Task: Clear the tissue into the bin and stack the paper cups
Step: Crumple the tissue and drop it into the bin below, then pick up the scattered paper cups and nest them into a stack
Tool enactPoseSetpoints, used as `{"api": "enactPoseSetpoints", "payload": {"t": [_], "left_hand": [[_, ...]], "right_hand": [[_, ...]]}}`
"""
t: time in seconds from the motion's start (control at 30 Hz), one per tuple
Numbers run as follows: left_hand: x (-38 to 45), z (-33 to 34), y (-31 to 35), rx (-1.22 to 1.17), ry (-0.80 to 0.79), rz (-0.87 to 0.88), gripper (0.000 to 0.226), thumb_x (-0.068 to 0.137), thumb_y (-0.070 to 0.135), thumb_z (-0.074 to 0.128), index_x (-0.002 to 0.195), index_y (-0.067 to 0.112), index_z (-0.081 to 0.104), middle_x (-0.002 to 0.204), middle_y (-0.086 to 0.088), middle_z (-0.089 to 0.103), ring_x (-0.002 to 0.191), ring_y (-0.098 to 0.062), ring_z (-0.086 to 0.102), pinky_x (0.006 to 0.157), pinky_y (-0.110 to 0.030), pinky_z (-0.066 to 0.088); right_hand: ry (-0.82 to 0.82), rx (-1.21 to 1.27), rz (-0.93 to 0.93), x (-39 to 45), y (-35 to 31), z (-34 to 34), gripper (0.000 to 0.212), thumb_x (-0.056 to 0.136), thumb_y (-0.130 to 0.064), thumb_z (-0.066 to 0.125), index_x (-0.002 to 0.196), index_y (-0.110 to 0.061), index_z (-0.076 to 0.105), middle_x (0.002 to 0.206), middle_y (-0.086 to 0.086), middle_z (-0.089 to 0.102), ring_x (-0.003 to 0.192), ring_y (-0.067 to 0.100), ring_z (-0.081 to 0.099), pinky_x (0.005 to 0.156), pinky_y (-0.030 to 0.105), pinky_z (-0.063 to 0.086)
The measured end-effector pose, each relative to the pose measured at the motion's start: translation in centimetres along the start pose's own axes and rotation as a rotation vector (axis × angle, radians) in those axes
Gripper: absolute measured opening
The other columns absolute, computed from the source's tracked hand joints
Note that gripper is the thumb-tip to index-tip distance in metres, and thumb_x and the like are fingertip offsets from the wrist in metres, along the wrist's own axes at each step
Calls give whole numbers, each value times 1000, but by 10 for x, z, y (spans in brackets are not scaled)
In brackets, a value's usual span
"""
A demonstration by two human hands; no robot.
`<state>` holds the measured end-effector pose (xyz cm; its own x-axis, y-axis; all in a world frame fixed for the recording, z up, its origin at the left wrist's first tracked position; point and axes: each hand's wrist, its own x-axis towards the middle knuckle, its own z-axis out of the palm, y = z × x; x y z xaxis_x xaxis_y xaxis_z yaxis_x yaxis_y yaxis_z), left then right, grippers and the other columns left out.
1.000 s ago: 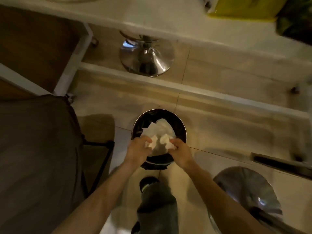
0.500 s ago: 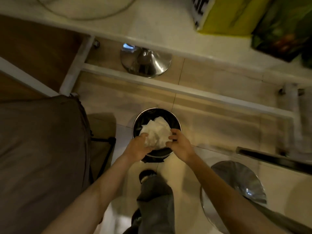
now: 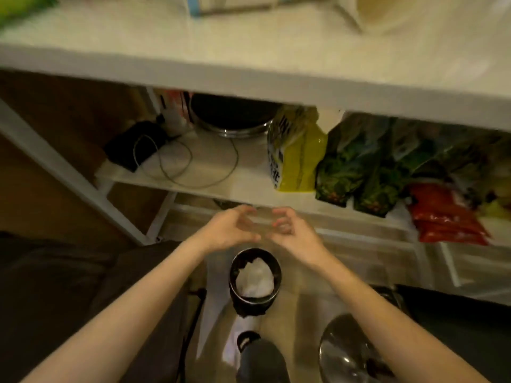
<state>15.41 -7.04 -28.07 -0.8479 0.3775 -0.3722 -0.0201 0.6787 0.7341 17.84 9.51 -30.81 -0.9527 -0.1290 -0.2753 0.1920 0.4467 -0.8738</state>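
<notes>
White crumpled tissue [image 3: 254, 280] fills the small round black bin [image 3: 235, 294] on the floor below me. Both hands hover above and beyond the bin, held close together. My left hand [image 3: 229, 230] is open with curled fingers and holds nothing. My right hand [image 3: 293, 230] is likewise open and empty. A pale paper cup [image 3: 378, 12] lies blurred on the white tabletop at the upper right.
A white table [image 3: 249, 78] spans the top, with a carton [image 3: 229, 4] on it. Its lower shelf [image 3: 207, 167] holds a black device with cable, a pot, a yellow bag [image 3: 298, 156], green bags [image 3: 359, 167] and red packets [image 3: 448, 217]. A chrome stool base [image 3: 348, 352] is lower right, a dark seat left.
Both hands let go of the tissue into the bin and rose away from it. My view tilted up, bringing the table and shelf into sight.
</notes>
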Motion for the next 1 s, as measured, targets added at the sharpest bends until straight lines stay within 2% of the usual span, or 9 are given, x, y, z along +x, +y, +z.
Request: {"api": "enactPoseSetpoints", "payload": {"t": [0.1, 0.27, 0.37, 0.47, 0.63, 0.73, 0.87, 1.0], "left_hand": [[-25, -42, 52, 32, 53, 62, 58, 75, 25, 70, 127, 19, 44, 118, -5, 57, 104, -19, 61, 90, -33, 51], [-56, -104, 122, 83, 157, 216, 52, 74, 29, 70, 122, 22, 50, 116, -1, 62, 101, -12, 61, 94, -29, 48], [-66, -132, 157, 59, 220, 269, 46, 75, 31, 69, 118, 26, 51, 109, 2, 61, 96, -9, 61, 84, -24, 49], [-66, -153, 183, 61, 320, 322, 46, 74, 29, 70, 117, 25, 53, 107, 0, 63, 93, -12, 63, 76, -20, 49], [-49, -188, 216, 79, 424, 376, 46, 75, 25, 69, 118, 23, 51, 105, 0, 61, 89, -11, 61, 69, -15, 47], [-30, -210, 230, 92, 477, 367, 48, 75, 25, 69, 120, 22, 50, 106, 1, 61, 90, -10, 61, 68, -16, 47], [-8, -239, 239, 155, 568, 373, 53, 75, 24, 69, 123, 21, 48, 112, 0, 61, 95, -10, 59, 76, -19, 46], [28, -259, 233, 208, 664, 315, 61, 72, 28, 72, 126, 21, 44, 121, -2, 57, 102, -10, 52, 87, -26, 44]], "right_hand": [[43, -35, -103, -24, -63, -29, 51, 81, -18, 68, 126, -17, 46, 98, -3, 54, 76, 5, 53, 67, 15, 44], [113, -155, -315, -52, -152, -73, 52, 80, -28, 68, 127, -22, 46, 108, -2, 58, 92, 13, 62, 73, 17, 48], [149, -141, -398, -59, -193, -96, 49, 81, -27, 68, 125, -22, 47, 108, -1, 60, 93, 12, 62, 79, 21, 49], [200, -140, -440, -54, -222, -113, 48, 80, -29, 68, 123, -25, 48, 107, -2, 60, 85, 3, 59, 71, 13, 47], [269, -185, -527, -29, -257, -144, 50, 80, -26, 68, 125, -23, 47, 109, -1, 60, 80, 4, 58, 66, 13, 45], [301, -215, -564, -1, -277, -165, 49, 79, -24, 69, 124, -23, 47, 109, -1, 60, 78, 1, 56, 66, 12, 46], [275, -233, -589, 36, -300, -191, 47, 80, -20, 68, 123, -20, 48, 105, -3, 56, 77, -1, 55, 54, 6, 46], [254, -243, -587, 84, -323, -211, 45, 83, -26, 64, 125, -19, 49, 108, -4, 56, 88, 11, 57, 68, 17, 47]]}}
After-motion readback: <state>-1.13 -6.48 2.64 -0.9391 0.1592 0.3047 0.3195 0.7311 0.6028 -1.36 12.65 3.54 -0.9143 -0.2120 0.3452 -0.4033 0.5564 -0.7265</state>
